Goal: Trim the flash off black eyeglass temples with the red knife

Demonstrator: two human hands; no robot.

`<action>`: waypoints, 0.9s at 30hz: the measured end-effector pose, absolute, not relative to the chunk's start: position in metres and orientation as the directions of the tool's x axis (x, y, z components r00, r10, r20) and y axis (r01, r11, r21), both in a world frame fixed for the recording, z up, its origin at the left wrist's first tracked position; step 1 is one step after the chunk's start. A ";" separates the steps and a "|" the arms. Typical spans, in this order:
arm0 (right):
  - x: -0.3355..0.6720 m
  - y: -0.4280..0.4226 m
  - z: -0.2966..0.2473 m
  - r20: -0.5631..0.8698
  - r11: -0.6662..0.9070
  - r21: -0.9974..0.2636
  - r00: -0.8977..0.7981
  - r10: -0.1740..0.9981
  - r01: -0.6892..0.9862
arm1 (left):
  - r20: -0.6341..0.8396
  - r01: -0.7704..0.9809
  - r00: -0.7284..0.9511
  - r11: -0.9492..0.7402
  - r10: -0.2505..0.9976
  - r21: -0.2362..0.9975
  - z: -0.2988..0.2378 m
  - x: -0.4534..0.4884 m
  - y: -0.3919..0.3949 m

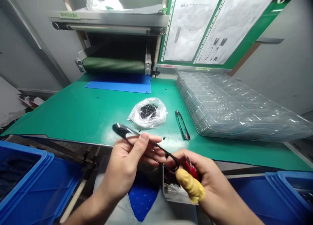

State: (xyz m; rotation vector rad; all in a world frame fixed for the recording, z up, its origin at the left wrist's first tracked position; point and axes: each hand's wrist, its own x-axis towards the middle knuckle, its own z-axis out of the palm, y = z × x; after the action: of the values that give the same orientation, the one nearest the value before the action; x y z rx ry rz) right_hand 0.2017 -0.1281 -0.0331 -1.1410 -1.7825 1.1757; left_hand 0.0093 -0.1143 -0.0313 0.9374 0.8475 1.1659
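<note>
My left hand (132, 159) is closed around a long, thin black plastic frame (121, 131), its thumb on top. The frame slants down to the right, and its rounded end meets my right hand (195, 172). A yellow finger cover (190, 186) wraps the right thumb. Those fingers are closed on a small red-handled tool (192, 168), whose working end is hidden. Beyond my hands, a similar black frame (182, 125) lies on the green table. Left of it stands an open clear plastic bag (157, 115) with small black pieces (148, 111) inside.
A stack of clear plastic trays (234, 104) covers the table's right side. At the back, a roller conveyor (113, 64) ends above a blue sheet (119, 84). Blue bins (61, 176) stand at the lower left and right. An open box (176, 195) sits below my right hand.
</note>
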 end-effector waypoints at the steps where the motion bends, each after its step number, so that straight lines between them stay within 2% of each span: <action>1: 0.202 -0.125 -0.036 0.056 0.125 -0.972 -0.316 0.947 0.201 | -0.002 -0.346 0.135 0.049 0.991 0.937 -0.036 0.010 -0.117; 3: 0.205 -0.117 -0.036 0.035 0.054 -0.996 -0.249 0.968 0.066 | 0.123 -0.216 0.199 -0.080 0.972 0.973 -0.043 0.008 -0.124; 5: 0.209 -0.107 -0.029 0.067 0.079 -0.996 -0.244 0.967 0.038 | 0.130 -0.159 0.362 -0.076 0.923 0.984 -0.047 0.002 -0.128; 6: 0.212 -0.102 -0.025 0.088 0.109 -0.992 -0.264 0.961 0.066 | 0.087 -0.199 0.439 0.002 0.895 0.980 -0.047 0.000 -0.129; 8: 0.213 -0.094 -0.015 0.130 0.191 -0.967 -0.313 0.941 0.171 | -0.045 -0.310 0.582 0.272 0.812 0.911 -0.044 -0.002 -0.129; 9: 0.213 -0.091 -0.011 0.147 0.234 -0.944 -0.336 0.930 0.234 | -0.119 -0.313 0.637 0.396 0.762 0.863 -0.042 -0.001 -0.129; 11: 0.210 -0.091 -0.006 0.216 0.344 -0.861 -0.343 0.914 0.374 | -0.261 -0.201 0.697 0.531 0.668 0.823 -0.036 0.003 -0.128; 13: 0.207 -0.098 -0.003 0.369 0.487 -0.675 -0.318 0.873 0.554 | -0.368 -0.112 0.647 0.560 0.668 0.821 -0.028 0.007 -0.127; 15: 0.206 -0.109 0.000 0.516 0.596 -0.394 -0.368 0.774 0.700 | -0.389 -0.109 0.583 0.543 0.713 0.832 -0.020 0.009 -0.128; 17: 0.206 -0.120 0.001 0.542 0.661 -0.153 -0.497 0.678 0.735 | -0.384 -0.114 0.553 0.524 0.739 0.844 -0.013 0.009 -0.129; 18: 0.206 -0.124 0.002 0.528 0.682 -0.078 -0.550 0.647 0.728 | -0.388 -0.103 0.550 0.521 0.740 0.848 -0.010 0.008 -0.129; 20: 0.205 -0.129 0.004 0.519 0.691 -0.010 -0.587 0.621 0.723 | -0.396 -0.068 0.551 0.512 0.735 0.856 -0.006 0.007 -0.130; 27: 0.204 -0.127 0.005 0.538 0.665 0.008 -0.564 0.627 0.746 | -0.413 0.028 0.541 0.476 0.733 0.879 0.002 0.010 -0.130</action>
State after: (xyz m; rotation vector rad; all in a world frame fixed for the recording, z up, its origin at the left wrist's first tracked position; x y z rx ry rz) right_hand 0.2037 -0.1274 0.0054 -1.0640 -2.3810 -0.3203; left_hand 0.0099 -0.1296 0.0017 0.9940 0.9125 0.5130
